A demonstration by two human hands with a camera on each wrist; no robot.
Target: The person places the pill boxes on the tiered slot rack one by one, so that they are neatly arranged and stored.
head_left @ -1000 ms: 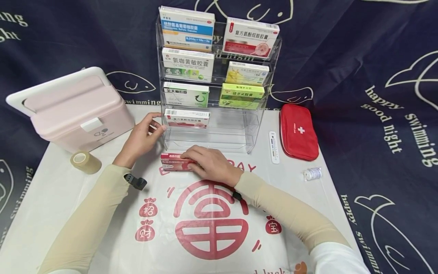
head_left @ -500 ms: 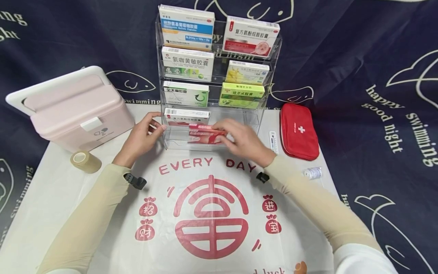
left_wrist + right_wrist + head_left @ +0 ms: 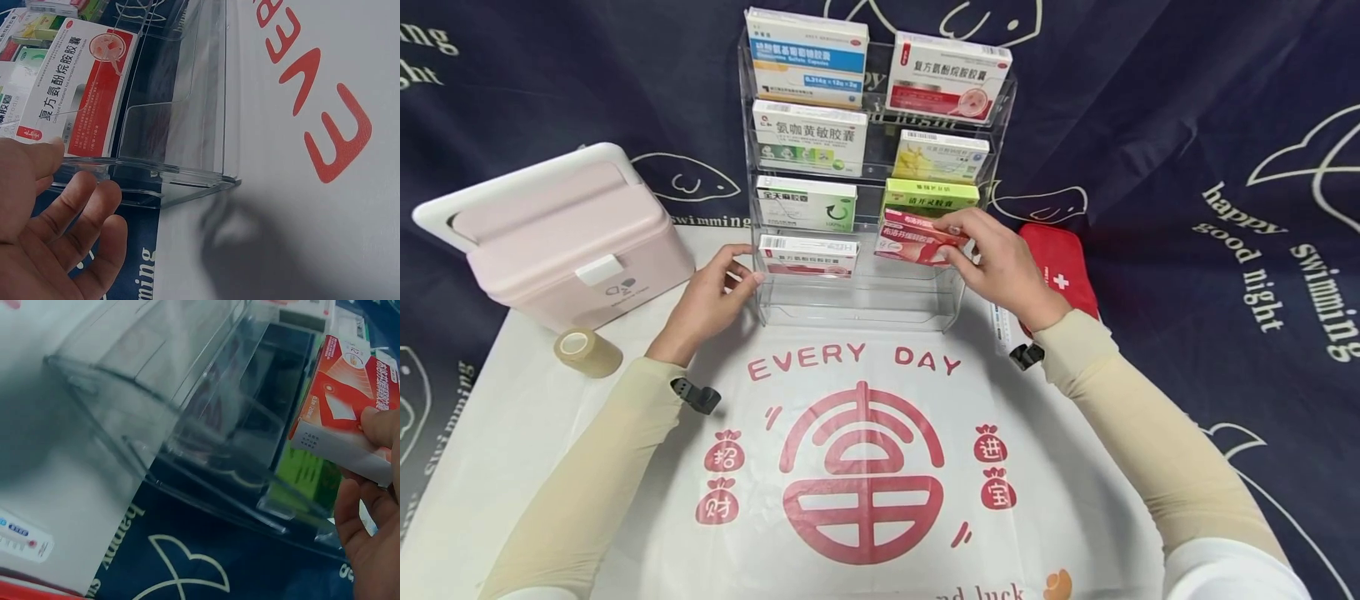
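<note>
My right hand [image 3: 1011,262] pinches a red and white medicine box [image 3: 904,239] between thumb and fingers. The box is slightly tilted, in front of the right side of a clear tiered display rack [image 3: 857,319], and overlaps the lower part of a green medicine box [image 3: 931,195]. In the right wrist view the thumb lies on the printed face of the held box [image 3: 340,394]. At the rack's left side, my left hand [image 3: 711,292] holds the edge with its thumb, beside a white and red medicine box [image 3: 81,87] in the lowest filled tier.
Several other medicine boxes [image 3: 808,60] fill the upper tiers. A pink medicine chest [image 3: 580,258] and a tape roll [image 3: 587,352] stand at left. Right of the rack lie a red first-aid pouch [image 3: 1060,258] and a thermometer [image 3: 1002,327], partly behind the right hand.
My right hand has lifted the red medicine box off the table and carried it up and right, to the front of the rack's right side. The left hand has stayed at the rack's edge.
</note>
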